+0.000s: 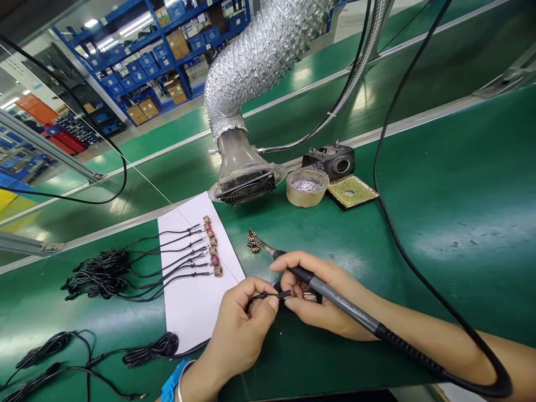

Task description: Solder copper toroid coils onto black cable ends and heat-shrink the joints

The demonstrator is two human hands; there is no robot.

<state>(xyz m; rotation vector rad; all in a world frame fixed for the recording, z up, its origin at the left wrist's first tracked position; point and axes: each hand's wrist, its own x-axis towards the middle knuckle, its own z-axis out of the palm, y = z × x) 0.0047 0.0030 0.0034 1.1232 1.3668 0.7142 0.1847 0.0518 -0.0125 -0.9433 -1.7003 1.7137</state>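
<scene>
My left hand (240, 326) is closed, pinching a black cable (262, 296) near its end between thumb and fingers. A soldering iron (345, 307) lies slanted across my right hand (330, 279), gripped near its front, its tip pointing to the upper left. The thumb and fingers of that same hand also close around a small copper-coloured piece (309, 294), partly hidden, right beside the cable end. Just past the iron's tip, two small wound ring coils (253, 245) rest on the green bench (419, 346). Whether the tip touches one is unclear.
White paper (188, 318) carries a row of copper-coloured parts (213, 245) and cable ends from a black bundle (103, 271). More coiled cables (153, 349) lie at front left. A fume extractor (247, 178), solder tub (305, 192), sponge tray (352, 191) and iron holder (330, 160) stand behind.
</scene>
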